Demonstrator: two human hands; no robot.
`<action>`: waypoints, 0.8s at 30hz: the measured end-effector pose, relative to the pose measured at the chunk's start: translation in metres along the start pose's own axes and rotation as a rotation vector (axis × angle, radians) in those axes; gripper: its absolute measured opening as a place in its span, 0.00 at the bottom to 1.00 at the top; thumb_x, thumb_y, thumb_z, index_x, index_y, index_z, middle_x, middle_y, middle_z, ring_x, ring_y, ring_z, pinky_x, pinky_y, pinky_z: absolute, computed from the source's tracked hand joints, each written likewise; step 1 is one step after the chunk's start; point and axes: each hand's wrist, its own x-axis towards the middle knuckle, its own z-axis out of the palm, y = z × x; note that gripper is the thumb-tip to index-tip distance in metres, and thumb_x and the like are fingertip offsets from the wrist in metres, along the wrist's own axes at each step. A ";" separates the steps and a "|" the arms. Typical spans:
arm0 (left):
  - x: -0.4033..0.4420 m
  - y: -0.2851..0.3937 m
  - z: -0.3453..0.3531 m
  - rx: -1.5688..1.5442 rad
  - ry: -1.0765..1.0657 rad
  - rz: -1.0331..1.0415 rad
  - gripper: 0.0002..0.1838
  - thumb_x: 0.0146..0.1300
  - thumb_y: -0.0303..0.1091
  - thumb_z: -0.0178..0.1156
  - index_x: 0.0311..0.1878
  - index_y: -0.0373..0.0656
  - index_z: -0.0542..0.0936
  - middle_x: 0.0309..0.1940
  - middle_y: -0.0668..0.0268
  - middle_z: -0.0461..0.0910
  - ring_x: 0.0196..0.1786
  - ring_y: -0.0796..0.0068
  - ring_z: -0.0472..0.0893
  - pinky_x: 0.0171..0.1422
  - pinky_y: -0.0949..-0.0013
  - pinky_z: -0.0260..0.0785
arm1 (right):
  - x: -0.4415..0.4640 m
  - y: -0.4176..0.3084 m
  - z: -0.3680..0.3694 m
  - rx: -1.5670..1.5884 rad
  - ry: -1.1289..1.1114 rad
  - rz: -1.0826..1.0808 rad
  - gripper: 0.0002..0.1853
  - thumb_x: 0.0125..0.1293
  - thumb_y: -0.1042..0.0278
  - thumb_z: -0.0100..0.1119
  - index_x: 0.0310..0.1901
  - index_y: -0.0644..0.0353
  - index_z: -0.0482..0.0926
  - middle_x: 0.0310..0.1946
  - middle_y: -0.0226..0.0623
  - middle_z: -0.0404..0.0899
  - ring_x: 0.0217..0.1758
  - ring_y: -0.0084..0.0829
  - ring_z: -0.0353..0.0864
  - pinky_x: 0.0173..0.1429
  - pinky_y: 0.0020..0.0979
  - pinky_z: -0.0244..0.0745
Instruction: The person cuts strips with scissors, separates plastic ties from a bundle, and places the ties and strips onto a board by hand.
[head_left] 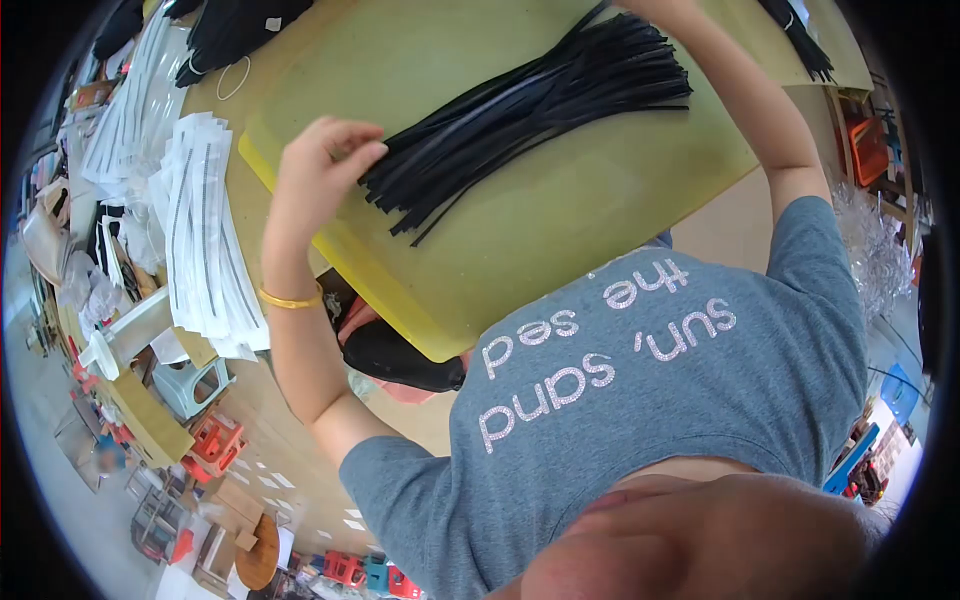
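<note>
A bundle of long, thin black strips (530, 110) lies slantwise on a yellow-green mat or board, its ends fanned out on both sides. Beside the bundle's left end is my left hand (335, 155), thumb and fingers apart, with nothing visible between them. A gold bracelet (290, 299) circles that wrist. My right hand (655, 8) is at the top edge, above the bundle's right part and mostly cut off by the frame. One black strip rises from the bundle towards it; whether the fingers hold it is hidden.
The yellow-green board (600, 205) has a raised edge. White strips in clear wrapping (205, 240) lie left of it. More black bundles are at the top left (235, 35) and top right (797, 40). Red stools (213, 445) and a light-blue stool (190, 385) stand at lower left.
</note>
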 end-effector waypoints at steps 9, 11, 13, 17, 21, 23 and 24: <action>-0.029 0.017 0.011 -0.168 0.113 -0.258 0.07 0.62 0.30 0.68 0.38 0.34 0.85 0.29 0.68 0.79 0.28 0.81 0.74 0.34 0.76 0.66 | -0.053 -0.098 -0.010 0.152 -0.582 -0.276 0.13 0.66 0.59 0.65 0.42 0.60 0.80 0.32 0.40 0.76 0.42 0.44 0.79 0.46 0.40 0.75; -0.028 0.017 0.012 -0.211 0.204 -0.173 0.07 0.63 0.29 0.67 0.37 0.34 0.85 0.29 0.68 0.79 0.28 0.81 0.74 0.34 0.76 0.65 | -0.048 -0.104 0.012 0.209 -0.452 -0.361 0.13 0.66 0.59 0.65 0.41 0.60 0.80 0.32 0.39 0.76 0.44 0.43 0.79 0.47 0.40 0.74; -0.032 0.019 0.009 -0.256 0.238 -0.190 0.07 0.63 0.29 0.67 0.36 0.33 0.85 0.30 0.68 0.78 0.28 0.80 0.73 0.35 0.76 0.65 | -0.042 -0.109 0.022 0.230 -0.569 -0.361 0.14 0.67 0.57 0.64 0.40 0.61 0.81 0.35 0.40 0.77 0.46 0.44 0.78 0.50 0.41 0.73; -0.054 0.022 0.009 -0.128 0.111 -0.211 0.06 0.63 0.28 0.66 0.35 0.33 0.83 0.29 0.68 0.77 0.29 0.81 0.73 0.36 0.76 0.65 | -0.038 -0.111 0.030 0.280 -0.739 -0.329 0.15 0.67 0.56 0.64 0.40 0.62 0.81 0.36 0.41 0.76 0.46 0.44 0.77 0.49 0.41 0.73; -0.061 0.038 0.007 -0.339 0.294 -0.094 0.06 0.64 0.26 0.65 0.35 0.32 0.81 0.30 0.67 0.76 0.31 0.80 0.73 0.38 0.76 0.66 | -0.050 -0.119 0.021 0.414 -0.556 -0.471 0.15 0.68 0.57 0.63 0.37 0.63 0.80 0.33 0.42 0.78 0.42 0.43 0.79 0.48 0.41 0.74; -0.064 0.048 0.000 -0.378 0.345 -0.024 0.05 0.64 0.25 0.64 0.35 0.32 0.81 0.30 0.67 0.77 0.32 0.80 0.73 0.39 0.76 0.66 | -0.047 -0.123 0.017 0.480 -0.580 -0.368 0.11 0.71 0.62 0.60 0.40 0.63 0.78 0.34 0.40 0.80 0.39 0.37 0.81 0.45 0.38 0.76; -0.066 0.052 -0.005 -0.407 0.358 -0.039 0.05 0.65 0.24 0.63 0.36 0.32 0.80 0.32 0.67 0.77 0.33 0.81 0.73 0.39 0.76 0.65 | -0.043 -0.132 0.006 0.546 -0.633 -0.197 0.10 0.72 0.64 0.59 0.42 0.63 0.78 0.34 0.39 0.80 0.37 0.35 0.81 0.44 0.37 0.76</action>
